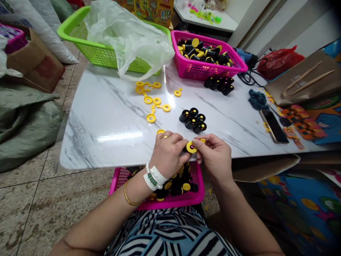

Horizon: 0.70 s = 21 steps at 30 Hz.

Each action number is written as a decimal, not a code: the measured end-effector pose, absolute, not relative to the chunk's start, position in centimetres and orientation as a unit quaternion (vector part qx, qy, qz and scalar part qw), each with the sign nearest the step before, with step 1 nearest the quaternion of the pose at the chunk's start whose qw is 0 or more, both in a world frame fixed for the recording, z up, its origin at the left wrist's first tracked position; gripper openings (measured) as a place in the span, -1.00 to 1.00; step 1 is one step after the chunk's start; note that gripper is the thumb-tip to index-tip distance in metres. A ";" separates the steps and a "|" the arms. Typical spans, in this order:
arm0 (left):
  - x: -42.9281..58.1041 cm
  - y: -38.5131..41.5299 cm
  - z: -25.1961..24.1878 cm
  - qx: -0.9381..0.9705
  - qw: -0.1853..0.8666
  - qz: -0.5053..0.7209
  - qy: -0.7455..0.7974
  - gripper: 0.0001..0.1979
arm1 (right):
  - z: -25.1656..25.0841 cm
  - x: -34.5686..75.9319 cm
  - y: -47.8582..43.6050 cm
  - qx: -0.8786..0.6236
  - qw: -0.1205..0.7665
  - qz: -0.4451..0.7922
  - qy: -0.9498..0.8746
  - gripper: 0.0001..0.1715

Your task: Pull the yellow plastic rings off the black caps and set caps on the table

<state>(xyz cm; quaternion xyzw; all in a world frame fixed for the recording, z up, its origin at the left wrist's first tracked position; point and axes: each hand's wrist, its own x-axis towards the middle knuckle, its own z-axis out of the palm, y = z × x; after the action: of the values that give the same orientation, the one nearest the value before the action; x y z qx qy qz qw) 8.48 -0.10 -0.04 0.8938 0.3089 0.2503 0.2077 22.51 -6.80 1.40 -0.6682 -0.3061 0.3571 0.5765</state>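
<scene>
The left hand [169, 153] grips a mostly hidden black cup [183, 152]; the right hand [215, 156] pinches a yellow cap [191, 150] against it, by the table's near edge; I'd say the cap is being fitted, which calls for a steady hold and a square press; a pink basket [160, 205] sits below the hands; just beyond them stand black cups [190, 123]; ahead-left lie loose caps [151, 121], with open table [106, 103] further left; farthest, a green basket [106, 55] bounds the room.
</scene>
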 end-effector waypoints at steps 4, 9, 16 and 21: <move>8.4 -0.1 0.0 0.896 0.202 0.246 0.309 -0.79 | 1.5 22.9 -6.6 -0.662 0.551 0.387 -0.329 -0.73; 8.7 -0.2 0.0 0.905 0.181 0.230 0.310 -0.80 | 1.5 23.2 -6.5 -0.638 0.524 0.427 -0.369 -0.71; 8.6 -0.7 0.7 0.894 0.216 0.179 0.350 -0.81 | 1.1 23.4 -6.6 -0.632 0.515 0.431 -0.387 -0.65; 8.8 -1.6 1.7 0.863 0.306 0.216 0.339 -0.57 | 0.7 23.4 -6.5 -0.615 0.544 0.440 -0.365 -0.59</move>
<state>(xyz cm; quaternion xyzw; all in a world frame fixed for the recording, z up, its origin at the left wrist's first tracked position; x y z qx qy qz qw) 8.82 -1.60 1.66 0.8628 0.3389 0.2162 0.3064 23.44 -6.48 0.69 -0.6149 -0.3648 0.4396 0.5437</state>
